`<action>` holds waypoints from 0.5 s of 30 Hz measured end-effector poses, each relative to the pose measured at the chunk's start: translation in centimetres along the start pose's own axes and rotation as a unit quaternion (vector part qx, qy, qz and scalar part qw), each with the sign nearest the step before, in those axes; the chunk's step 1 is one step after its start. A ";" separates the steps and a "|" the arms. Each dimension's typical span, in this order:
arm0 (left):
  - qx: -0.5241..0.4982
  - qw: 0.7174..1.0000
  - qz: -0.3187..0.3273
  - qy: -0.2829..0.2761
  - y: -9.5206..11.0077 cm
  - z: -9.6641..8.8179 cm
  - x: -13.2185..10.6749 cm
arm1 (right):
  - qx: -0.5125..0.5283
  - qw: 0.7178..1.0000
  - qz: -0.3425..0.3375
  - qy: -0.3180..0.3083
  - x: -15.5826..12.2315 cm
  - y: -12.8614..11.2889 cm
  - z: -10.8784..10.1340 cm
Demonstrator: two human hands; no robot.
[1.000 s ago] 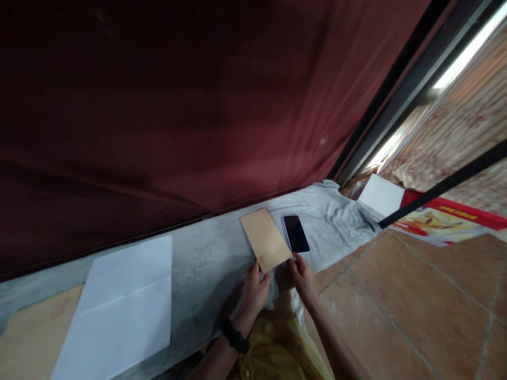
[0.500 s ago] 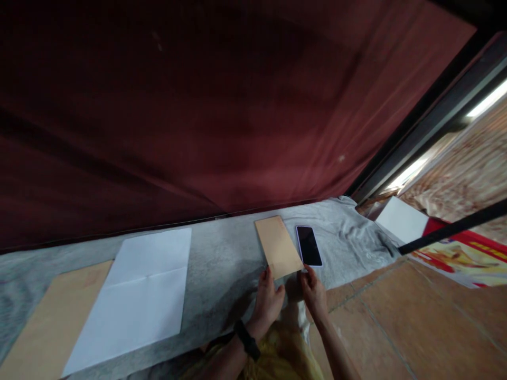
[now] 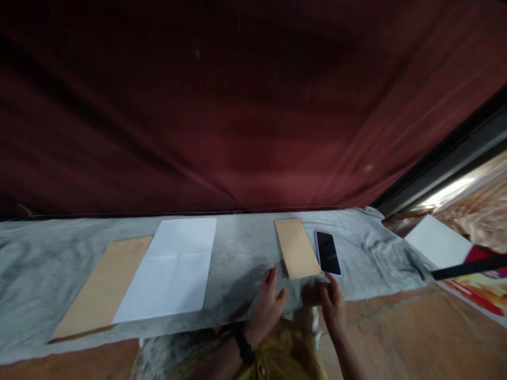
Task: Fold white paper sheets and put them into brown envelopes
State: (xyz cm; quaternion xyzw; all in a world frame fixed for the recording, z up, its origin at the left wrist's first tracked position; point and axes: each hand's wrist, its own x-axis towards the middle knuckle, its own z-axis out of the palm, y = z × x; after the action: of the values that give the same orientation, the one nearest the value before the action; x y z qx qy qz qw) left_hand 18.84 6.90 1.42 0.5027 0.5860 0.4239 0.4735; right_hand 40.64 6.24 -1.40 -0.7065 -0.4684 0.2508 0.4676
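Note:
A small brown envelope (image 3: 299, 249) lies flat on the grey cloth just ahead of my hands. My left hand (image 3: 270, 302), a dark band on its wrist, is by the envelope's lower left corner, thumb and fingers apart and holding nothing. My right hand (image 3: 333, 302) is near the lower right corner with its index finger stretched out and the other fingers partly curled. Nothing shows in its grasp; whether the fingertip touches the envelope or phone, I cannot tell. A dark-screened phone (image 3: 328, 253) in a pale purple case rests just right of the envelope.
A white creased sheet (image 3: 174, 272) overlaps a larger brown envelope (image 3: 101, 285) on the left of the grey cloth (image 3: 240, 248). A dark red curtain (image 3: 237, 132) hangs behind. To the right are a white box (image 3: 439, 240), a black bar (image 3: 469, 267) and floor tiles (image 3: 415, 327).
Both hands have let go of the small envelope and drawn back slightly toward me. It now lies flat. The view has turned left, so everything appears shifted right.

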 end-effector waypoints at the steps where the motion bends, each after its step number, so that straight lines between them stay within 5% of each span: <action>1: 0.066 0.997 0.026 0.013 -0.5 -1.7 -0.3 | 0.012 1.000 -0.005 0.008 -0.5 0.1 0.1; 5: 0.273 0.950 0.103 0.111 -2.9 -10.2 -2.2 | 0.052 0.998 -0.028 -0.021 -2.8 0.1 1.5; 9: 0.443 0.862 0.118 0.217 -5.7 -18.0 -5.0 | 0.099 0.988 -0.009 -0.115 -5.1 -2.0 5.5; 11: 0.495 0.829 0.098 0.242 -7.0 -20.6 -6.3 | 0.135 0.971 0.024 -0.196 -6.2 -3.9 8.0; 15: 0.551 0.810 0.069 0.188 -8.1 -23.3 -7.7 | 0.173 0.926 0.060 -0.330 -8.5 -8.0 13.2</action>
State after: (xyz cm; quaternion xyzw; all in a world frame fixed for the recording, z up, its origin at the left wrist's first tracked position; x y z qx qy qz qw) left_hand -5.22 -2.30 -0.97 0.6288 0.7626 0.1479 -0.0328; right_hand 23.11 5.24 -0.74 -0.5186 -0.5023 0.5742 0.3860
